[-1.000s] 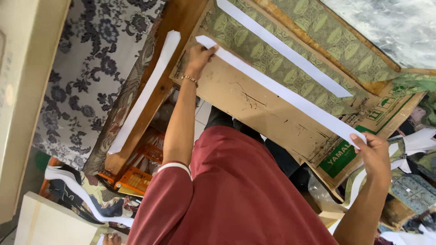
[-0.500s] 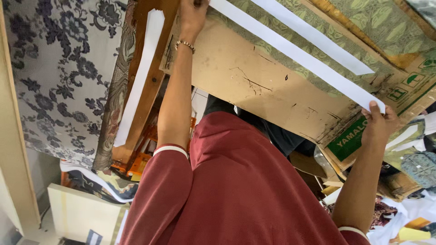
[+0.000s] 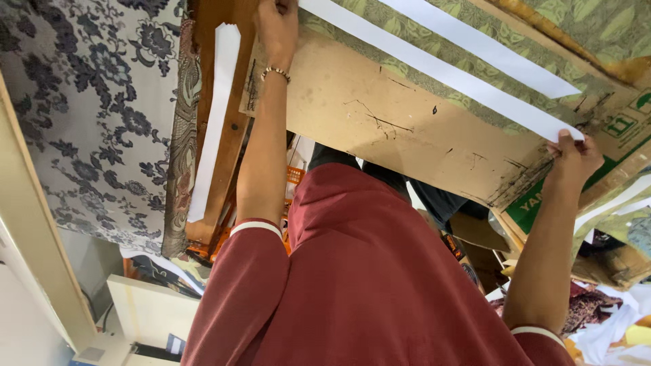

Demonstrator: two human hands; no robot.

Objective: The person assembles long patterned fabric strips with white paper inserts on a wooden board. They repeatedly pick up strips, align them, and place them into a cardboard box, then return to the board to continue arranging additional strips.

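I see both arms stretched out over a sheet of brown cardboard (image 3: 380,129), each hand pinning one end of a long white paper strip (image 3: 434,68) that runs from the far left to the right edge of the board. The left hand (image 3: 278,27) sits at the far end, fingers curled down onto the strip, with a beaded bracelet (image 3: 274,72) on the wrist. The right hand (image 3: 575,154) pinches the other end between thumb and fingers right at the cardboard's edge. Holding both ends this way seems meant to keep the strip taut and straight along the border of the green patterned fabric (image 3: 407,37) beneath it (a slack strip would wander off line).

A second white strip (image 3: 475,44) lies farther off on the same fabric, parallel and apart from the held one, untouched. A third strip (image 3: 213,129) rests along a wooden beam (image 3: 230,122) at the left, just beside a hanging grey floral cloth (image 3: 95,108). My view is partly blocked by the person's dark red shirt (image 3: 366,285).
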